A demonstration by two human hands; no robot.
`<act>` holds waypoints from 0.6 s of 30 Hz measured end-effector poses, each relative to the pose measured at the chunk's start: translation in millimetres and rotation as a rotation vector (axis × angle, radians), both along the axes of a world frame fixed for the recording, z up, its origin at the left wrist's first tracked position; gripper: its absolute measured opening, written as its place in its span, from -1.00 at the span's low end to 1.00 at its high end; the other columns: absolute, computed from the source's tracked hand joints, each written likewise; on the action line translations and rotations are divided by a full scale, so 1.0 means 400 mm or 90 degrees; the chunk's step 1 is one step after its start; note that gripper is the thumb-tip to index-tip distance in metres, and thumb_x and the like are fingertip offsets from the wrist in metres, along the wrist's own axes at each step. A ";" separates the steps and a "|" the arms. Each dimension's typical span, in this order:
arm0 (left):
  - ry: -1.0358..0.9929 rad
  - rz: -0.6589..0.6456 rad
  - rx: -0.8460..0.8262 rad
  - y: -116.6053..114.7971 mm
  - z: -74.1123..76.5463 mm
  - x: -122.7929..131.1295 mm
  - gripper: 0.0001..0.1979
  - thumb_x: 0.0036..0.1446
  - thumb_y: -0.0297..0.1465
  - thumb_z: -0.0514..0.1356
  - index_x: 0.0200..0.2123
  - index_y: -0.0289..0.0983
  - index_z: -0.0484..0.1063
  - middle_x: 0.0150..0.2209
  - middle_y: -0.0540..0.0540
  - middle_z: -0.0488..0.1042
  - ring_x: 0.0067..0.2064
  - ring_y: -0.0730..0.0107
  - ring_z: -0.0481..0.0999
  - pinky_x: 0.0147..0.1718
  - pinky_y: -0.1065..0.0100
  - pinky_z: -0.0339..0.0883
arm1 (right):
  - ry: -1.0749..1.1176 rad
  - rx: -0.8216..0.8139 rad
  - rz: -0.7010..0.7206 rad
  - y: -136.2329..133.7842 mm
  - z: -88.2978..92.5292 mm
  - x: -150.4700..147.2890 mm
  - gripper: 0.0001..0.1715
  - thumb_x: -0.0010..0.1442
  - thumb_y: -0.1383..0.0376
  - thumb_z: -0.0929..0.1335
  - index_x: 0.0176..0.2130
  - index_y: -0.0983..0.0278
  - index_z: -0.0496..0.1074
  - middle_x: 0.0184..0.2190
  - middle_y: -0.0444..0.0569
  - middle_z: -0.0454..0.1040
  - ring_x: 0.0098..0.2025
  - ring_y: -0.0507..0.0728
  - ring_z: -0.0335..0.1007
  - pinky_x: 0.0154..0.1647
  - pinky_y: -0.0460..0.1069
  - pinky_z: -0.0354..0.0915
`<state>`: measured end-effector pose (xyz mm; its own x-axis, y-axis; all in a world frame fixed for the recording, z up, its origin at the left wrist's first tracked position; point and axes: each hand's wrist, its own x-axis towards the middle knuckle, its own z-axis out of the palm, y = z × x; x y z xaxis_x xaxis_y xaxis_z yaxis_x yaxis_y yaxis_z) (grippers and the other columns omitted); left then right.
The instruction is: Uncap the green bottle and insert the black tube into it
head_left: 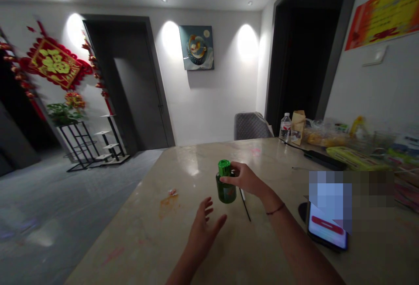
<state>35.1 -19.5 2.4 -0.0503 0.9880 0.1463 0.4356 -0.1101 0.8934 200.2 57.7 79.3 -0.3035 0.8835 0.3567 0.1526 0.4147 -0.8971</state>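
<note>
Holding the green bottle [226,194] upright or nearly so w/ the right hand [247,179], thumb in front and fingers curled behind, just below the cap [224,167]: prob the steadying step. Can't tell if its base touches the table [131,237]. Left hand [203,224] is empty, thumb well apart from loosely bent fingers, nr the bottle but not touching. Any two-handed move prob calls for closing that gap w/ a firm right grip

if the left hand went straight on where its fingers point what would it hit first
Most likely the green bottle, near its left side as pictured. The left hand aims roughly that way, but depth is unclear, so it might pass just beside it.
</note>
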 end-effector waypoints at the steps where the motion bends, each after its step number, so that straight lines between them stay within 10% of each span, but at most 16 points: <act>1: -0.018 -0.006 0.002 -0.001 -0.001 0.001 -0.32 -0.13 -0.13 0.18 0.05 -0.28 0.06 0.05 -0.28 0.25 0.02 0.16 0.34 -0.06 0.13 0.23 | -0.008 -0.005 0.031 -0.010 0.010 0.003 -0.56 -0.16 0.16 0.44 -0.27 0.35 0.42 -0.33 0.00 0.48 -0.33 0.09 0.39 -0.32 -0.03 0.32; 9: -0.197 -0.118 0.013 0.007 -0.018 0.022 -0.05 -0.21 -0.19 0.29 0.18 -0.22 -0.17 0.15 -0.31 0.14 0.09 0.13 0.28 0.04 0.13 0.17 | -0.069 0.012 0.194 -0.077 0.068 0.017 -0.68 -0.12 0.20 0.43 -0.34 0.32 0.40 -0.38 -0.09 0.45 -0.31 0.07 0.37 -0.25 -0.03 0.30; 18: -0.245 -0.162 0.037 0.007 -0.012 0.046 -0.41 -0.10 -0.25 0.25 0.01 -0.28 0.18 0.00 -0.20 0.37 -0.01 0.22 0.39 0.00 0.23 0.23 | -0.116 0.030 0.172 -0.075 0.049 0.011 -0.71 -0.11 0.22 0.42 -0.34 0.31 0.40 -0.38 -0.08 0.46 -0.32 0.07 0.37 -0.30 -0.05 0.28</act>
<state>53.5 -16.8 -2.5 0.1306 0.9667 0.2200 0.0266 -0.2253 0.9739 204.7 27.8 98.9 -0.5876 0.7461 0.3132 0.1875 0.5021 -0.8443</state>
